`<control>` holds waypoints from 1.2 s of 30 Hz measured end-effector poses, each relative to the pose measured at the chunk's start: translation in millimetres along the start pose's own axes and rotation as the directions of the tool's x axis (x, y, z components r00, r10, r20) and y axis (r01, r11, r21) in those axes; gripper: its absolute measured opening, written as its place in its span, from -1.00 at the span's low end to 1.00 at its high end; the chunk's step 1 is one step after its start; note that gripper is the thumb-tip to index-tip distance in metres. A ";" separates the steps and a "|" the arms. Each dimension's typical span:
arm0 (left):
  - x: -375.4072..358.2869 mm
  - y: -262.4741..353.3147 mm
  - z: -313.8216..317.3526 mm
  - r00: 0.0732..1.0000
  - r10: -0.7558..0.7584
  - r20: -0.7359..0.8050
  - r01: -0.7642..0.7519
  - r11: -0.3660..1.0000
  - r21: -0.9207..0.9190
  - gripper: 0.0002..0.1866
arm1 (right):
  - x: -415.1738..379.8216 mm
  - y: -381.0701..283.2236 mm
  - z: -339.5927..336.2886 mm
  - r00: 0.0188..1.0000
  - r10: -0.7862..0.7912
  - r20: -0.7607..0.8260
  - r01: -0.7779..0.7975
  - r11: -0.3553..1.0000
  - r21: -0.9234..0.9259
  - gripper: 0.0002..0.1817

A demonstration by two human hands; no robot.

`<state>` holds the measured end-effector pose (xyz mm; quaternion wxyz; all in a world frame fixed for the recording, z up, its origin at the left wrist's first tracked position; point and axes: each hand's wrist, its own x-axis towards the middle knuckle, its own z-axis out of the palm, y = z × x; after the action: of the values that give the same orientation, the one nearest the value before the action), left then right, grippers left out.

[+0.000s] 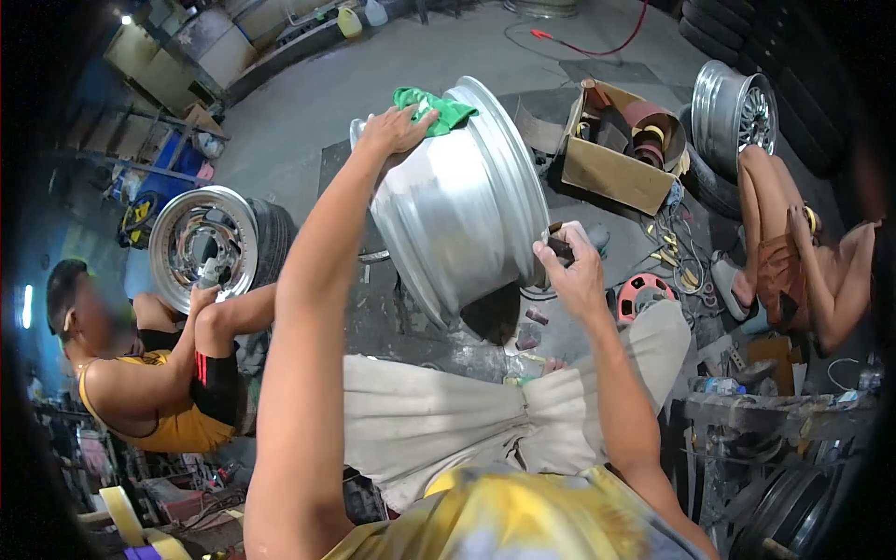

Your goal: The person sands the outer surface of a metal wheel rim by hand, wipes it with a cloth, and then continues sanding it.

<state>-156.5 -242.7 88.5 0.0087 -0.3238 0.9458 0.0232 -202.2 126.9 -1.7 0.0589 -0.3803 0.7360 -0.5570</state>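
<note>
A bare silver wheel rim point(457, 215) stands tilted in front of my knees, its barrel facing me. My left hand point(399, 131) presses a crumpled green cloth point(448, 112) onto the top of the barrel, fingers over the cloth's near side. Lower down, at the rim's right edge, my right hand point(577, 273) is closed, thumb towards the metal. Something dark shows between its thumb and fingers, too hidden to name.
A cardboard box point(616, 173) holding abrasive rolls stands beyond the rim. Cables point(681, 247) and a red reel-like disc point(644, 289) lie right. Co-workers sit either side; the left person point(159, 383) works at a polished wheel point(205, 245). Another wheel point(733, 117) stands back right.
</note>
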 end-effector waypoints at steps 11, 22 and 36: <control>-241.0 49.8 112.3 0.614 0.771 0.168 -0.737 0.483 0.473 -0.66 | -4.6 6.1 -5.5 0.998 0.060 0.032 -0.060 0.998 0.027 -0.65; -96.6 -73.2 -17.4 0.790 0.476 -0.387 -0.338 0.864 0.372 -0.71 | -13.3 -1.8 0.5 1.000 0.024 -0.009 -0.024 1.000 0.010 -0.60; -199.9 32.2 61.6 0.621 0.782 -0.061 -0.719 0.598 0.354 -0.76 | -12.4 14.7 -4.3 0.984 0.036 -0.177 -0.031 0.999 0.030 -0.57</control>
<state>-18.2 -91.9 34.5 -0.0534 0.1112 0.9808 -0.1511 -203.0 139.3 -17.0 0.0077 -0.3157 0.7371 -0.5975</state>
